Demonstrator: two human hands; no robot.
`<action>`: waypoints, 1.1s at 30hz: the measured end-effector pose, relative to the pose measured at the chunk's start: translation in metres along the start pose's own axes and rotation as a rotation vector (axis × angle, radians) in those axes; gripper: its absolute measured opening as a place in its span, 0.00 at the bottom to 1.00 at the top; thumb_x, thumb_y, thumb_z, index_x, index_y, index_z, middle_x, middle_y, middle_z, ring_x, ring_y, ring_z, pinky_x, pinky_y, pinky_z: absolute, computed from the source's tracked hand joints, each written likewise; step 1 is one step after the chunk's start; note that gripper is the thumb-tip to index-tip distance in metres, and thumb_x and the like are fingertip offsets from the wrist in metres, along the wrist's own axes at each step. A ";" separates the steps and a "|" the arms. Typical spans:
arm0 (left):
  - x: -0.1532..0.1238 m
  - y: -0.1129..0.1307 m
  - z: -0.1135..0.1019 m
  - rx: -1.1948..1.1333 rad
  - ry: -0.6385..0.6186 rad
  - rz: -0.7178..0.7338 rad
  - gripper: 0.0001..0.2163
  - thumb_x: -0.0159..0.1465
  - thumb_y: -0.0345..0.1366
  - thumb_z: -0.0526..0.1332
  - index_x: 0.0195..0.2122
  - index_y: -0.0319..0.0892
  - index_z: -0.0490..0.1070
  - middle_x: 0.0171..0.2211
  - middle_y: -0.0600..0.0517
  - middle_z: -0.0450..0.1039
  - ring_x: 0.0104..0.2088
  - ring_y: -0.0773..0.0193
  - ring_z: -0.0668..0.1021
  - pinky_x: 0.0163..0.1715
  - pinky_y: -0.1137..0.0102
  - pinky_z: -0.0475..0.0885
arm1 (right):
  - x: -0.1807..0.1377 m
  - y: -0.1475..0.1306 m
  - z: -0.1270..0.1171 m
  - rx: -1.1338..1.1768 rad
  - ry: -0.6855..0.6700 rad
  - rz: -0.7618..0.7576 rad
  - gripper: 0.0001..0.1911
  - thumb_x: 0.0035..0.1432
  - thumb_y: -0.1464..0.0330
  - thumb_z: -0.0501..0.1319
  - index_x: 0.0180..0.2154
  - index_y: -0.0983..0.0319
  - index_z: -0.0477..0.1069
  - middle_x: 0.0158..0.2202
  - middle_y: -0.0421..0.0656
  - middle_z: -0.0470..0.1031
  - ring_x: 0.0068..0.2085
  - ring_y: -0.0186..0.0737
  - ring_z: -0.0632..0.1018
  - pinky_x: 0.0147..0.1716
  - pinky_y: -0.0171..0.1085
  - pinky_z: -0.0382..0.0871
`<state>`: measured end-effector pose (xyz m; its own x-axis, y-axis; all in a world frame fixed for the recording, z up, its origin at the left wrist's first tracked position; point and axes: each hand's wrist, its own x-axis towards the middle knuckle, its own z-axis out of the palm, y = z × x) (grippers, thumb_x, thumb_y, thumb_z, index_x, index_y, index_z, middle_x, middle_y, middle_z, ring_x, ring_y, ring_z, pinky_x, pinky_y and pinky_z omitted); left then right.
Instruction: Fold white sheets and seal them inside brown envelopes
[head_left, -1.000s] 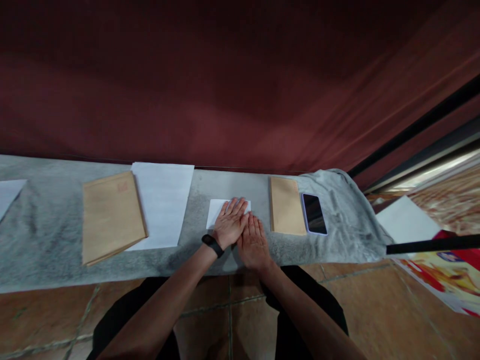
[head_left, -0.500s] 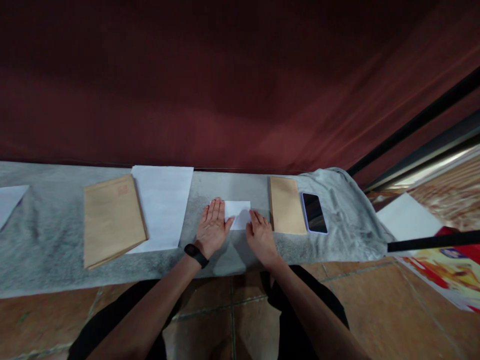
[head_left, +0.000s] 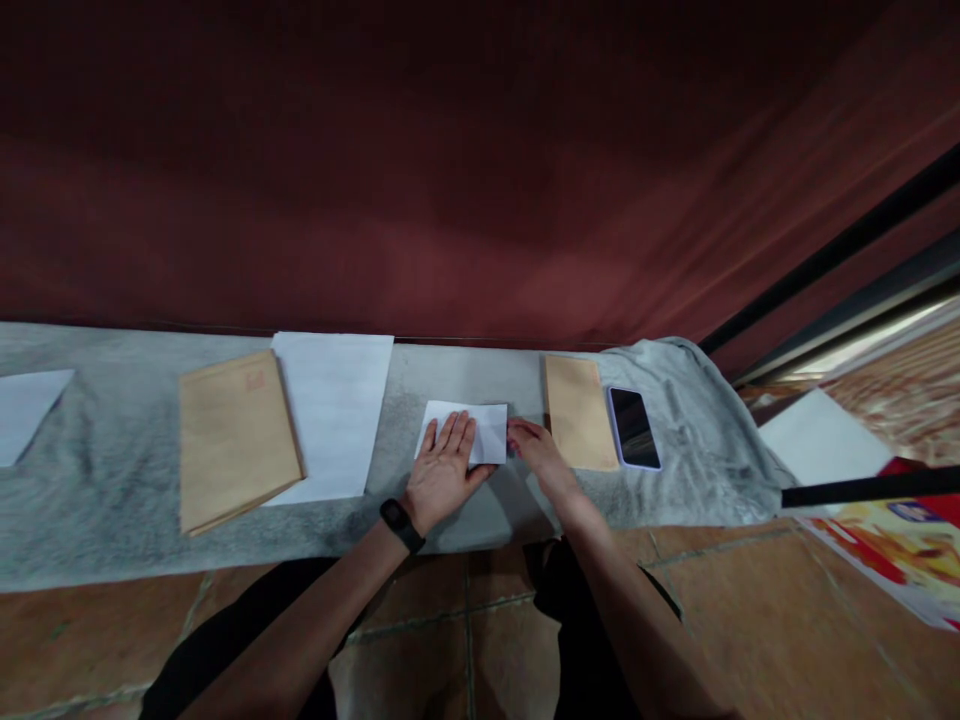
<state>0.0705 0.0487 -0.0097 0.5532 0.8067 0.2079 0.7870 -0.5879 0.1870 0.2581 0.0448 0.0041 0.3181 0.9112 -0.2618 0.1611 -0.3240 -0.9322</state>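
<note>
A small folded white paper (head_left: 487, 428) lies on the grey cloth (head_left: 112, 480) covering a low ledge. My left hand (head_left: 442, 470), with a black wristband, lies flat and open on the paper's left part. My right hand (head_left: 541, 452) touches the paper's right edge; its fingers look closed on that edge. Just right of my right hand lies a brown envelope (head_left: 579, 410), and beside it a phone (head_left: 634, 427) with a dark screen.
To the left lie a larger brown envelope (head_left: 234, 438) and a white sheet (head_left: 334, 410) partly under it. Another white sheet (head_left: 26, 410) shows at the far left. A dark red curtain hangs behind. White paper (head_left: 821, 440) and a coloured poster (head_left: 892, 545) lie on the tiled floor at right.
My hands first lay together on the paper, then spread apart. Now the left hand lies on the paper again and the right hand has shifted to its right edge.
</note>
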 end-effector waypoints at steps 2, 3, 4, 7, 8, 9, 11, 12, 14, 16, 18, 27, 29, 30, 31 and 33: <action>0.002 0.002 -0.002 -0.068 0.012 -0.023 0.30 0.70 0.49 0.54 0.68 0.34 0.61 0.69 0.37 0.60 0.71 0.47 0.61 0.71 0.48 0.48 | -0.004 -0.007 0.000 0.163 -0.080 0.005 0.21 0.52 0.54 0.64 0.39 0.63 0.80 0.32 0.43 0.81 0.32 0.40 0.77 0.33 0.36 0.70; 0.004 0.004 -0.004 -0.133 0.024 -0.042 0.28 0.71 0.47 0.53 0.67 0.34 0.62 0.68 0.37 0.61 0.70 0.48 0.63 0.71 0.48 0.50 | -0.006 -0.011 0.001 0.257 -0.130 0.007 0.21 0.51 0.53 0.65 0.37 0.63 0.80 0.32 0.44 0.81 0.31 0.38 0.77 0.33 0.35 0.70; 0.006 0.004 -0.007 -0.226 0.040 -0.067 0.27 0.72 0.46 0.51 0.66 0.35 0.64 0.67 0.37 0.63 0.69 0.49 0.65 0.70 0.49 0.52 | -0.009 -0.015 0.002 0.343 -0.180 0.006 0.22 0.51 0.51 0.65 0.37 0.63 0.79 0.33 0.44 0.81 0.31 0.38 0.76 0.33 0.36 0.70; 0.014 0.005 -0.018 -0.678 0.133 -0.248 0.25 0.73 0.48 0.48 0.60 0.38 0.71 0.60 0.39 0.74 0.62 0.51 0.73 0.66 0.54 0.62 | -0.014 -0.021 0.005 0.458 -0.238 -0.028 0.24 0.54 0.49 0.63 0.42 0.61 0.79 0.40 0.46 0.82 0.37 0.39 0.78 0.39 0.38 0.71; 0.016 0.005 -0.023 -0.869 0.174 -0.345 0.25 0.73 0.51 0.48 0.57 0.38 0.73 0.56 0.40 0.77 0.59 0.50 0.76 0.63 0.55 0.66 | -0.016 -0.022 0.006 0.456 -0.208 -0.035 0.25 0.54 0.49 0.63 0.43 0.61 0.79 0.44 0.46 0.82 0.40 0.40 0.78 0.41 0.38 0.72; 0.019 0.004 -0.027 -1.071 0.220 -0.446 0.26 0.72 0.54 0.50 0.54 0.38 0.75 0.53 0.40 0.79 0.57 0.50 0.78 0.60 0.56 0.69 | -0.016 -0.021 0.008 0.444 -0.163 -0.037 0.25 0.53 0.49 0.65 0.45 0.60 0.78 0.46 0.46 0.81 0.42 0.41 0.78 0.42 0.39 0.72; 0.022 0.003 -0.035 -1.475 0.318 -0.610 0.27 0.70 0.57 0.52 0.51 0.39 0.76 0.51 0.42 0.80 0.54 0.51 0.79 0.56 0.58 0.73 | -0.017 -0.018 0.011 0.426 -0.097 -0.017 0.26 0.50 0.50 0.68 0.46 0.58 0.77 0.49 0.45 0.80 0.45 0.43 0.78 0.43 0.39 0.72; 0.024 0.003 -0.038 -1.650 0.363 -0.659 0.26 0.70 0.57 0.54 0.52 0.40 0.75 0.52 0.43 0.80 0.54 0.52 0.79 0.55 0.59 0.74 | -0.017 -0.016 0.014 0.430 -0.097 -0.003 0.27 0.49 0.50 0.69 0.47 0.58 0.76 0.48 0.44 0.79 0.44 0.43 0.78 0.42 0.39 0.73; 0.025 0.005 -0.042 -1.900 0.437 -0.709 0.22 0.70 0.54 0.57 0.53 0.42 0.74 0.55 0.46 0.78 0.57 0.55 0.78 0.56 0.62 0.74 | -0.018 -0.011 0.019 0.450 -0.154 0.008 0.27 0.48 0.51 0.70 0.47 0.58 0.75 0.44 0.43 0.80 0.41 0.42 0.79 0.41 0.39 0.74; 0.025 0.007 -0.043 -1.995 0.461 -0.725 0.19 0.69 0.51 0.60 0.53 0.43 0.74 0.55 0.47 0.78 0.58 0.57 0.77 0.57 0.64 0.74 | -0.018 -0.007 0.023 0.461 -0.188 -0.012 0.24 0.48 0.53 0.70 0.45 0.58 0.75 0.38 0.40 0.79 0.37 0.40 0.78 0.37 0.38 0.74; 0.024 0.009 -0.042 -1.975 0.460 -0.712 0.19 0.67 0.50 0.63 0.52 0.42 0.74 0.54 0.46 0.79 0.57 0.56 0.78 0.57 0.63 0.73 | -0.016 -0.005 0.025 0.425 -0.176 -0.047 0.21 0.48 0.55 0.70 0.42 0.58 0.75 0.31 0.38 0.77 0.31 0.37 0.76 0.33 0.36 0.73; 0.006 -0.028 -0.033 -1.418 0.419 -0.843 0.24 0.51 0.40 0.71 0.49 0.39 0.75 0.31 0.54 0.78 0.26 0.67 0.76 0.28 0.71 0.72 | -0.001 -0.002 0.010 -0.236 0.004 -0.220 0.11 0.58 0.67 0.58 0.42 0.60 0.76 0.30 0.39 0.77 0.33 0.38 0.76 0.35 0.34 0.70; 0.002 -0.035 -0.033 -1.307 0.339 -0.805 0.25 0.53 0.39 0.69 0.52 0.39 0.73 0.28 0.56 0.75 0.23 0.67 0.74 0.25 0.71 0.70 | -0.002 -0.003 0.008 -0.393 0.049 -0.242 0.15 0.61 0.69 0.57 0.48 0.60 0.75 0.35 0.42 0.80 0.36 0.40 0.79 0.39 0.35 0.71; 0.000 -0.037 -0.033 -1.236 0.298 -0.778 0.26 0.54 0.39 0.68 0.54 0.39 0.72 0.26 0.56 0.74 0.22 0.66 0.73 0.24 0.71 0.69 | -0.002 -0.003 0.009 -0.452 0.063 -0.245 0.17 0.62 0.70 0.57 0.52 0.59 0.74 0.36 0.43 0.80 0.37 0.40 0.79 0.40 0.35 0.71; -0.003 -0.038 -0.033 -1.140 0.262 -0.750 0.26 0.56 0.39 0.66 0.56 0.38 0.71 0.25 0.57 0.73 0.21 0.65 0.73 0.23 0.71 0.68 | -0.003 -0.004 0.009 -0.499 0.070 -0.246 0.19 0.63 0.70 0.56 0.54 0.59 0.73 0.38 0.44 0.81 0.38 0.41 0.80 0.41 0.36 0.72; -0.007 -0.039 -0.036 -0.888 0.194 -0.684 0.25 0.60 0.39 0.63 0.59 0.38 0.69 0.25 0.56 0.72 0.23 0.62 0.74 0.25 0.69 0.68 | -0.003 -0.004 0.012 -0.559 0.073 -0.251 0.21 0.64 0.70 0.56 0.58 0.60 0.70 0.39 0.45 0.82 0.39 0.42 0.81 0.42 0.37 0.73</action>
<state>0.0265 0.0639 0.0158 -0.0303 0.9971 -0.0691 0.3929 0.0755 0.9165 0.2455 0.0459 0.0058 0.2669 0.9636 -0.0151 0.6987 -0.2043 -0.6856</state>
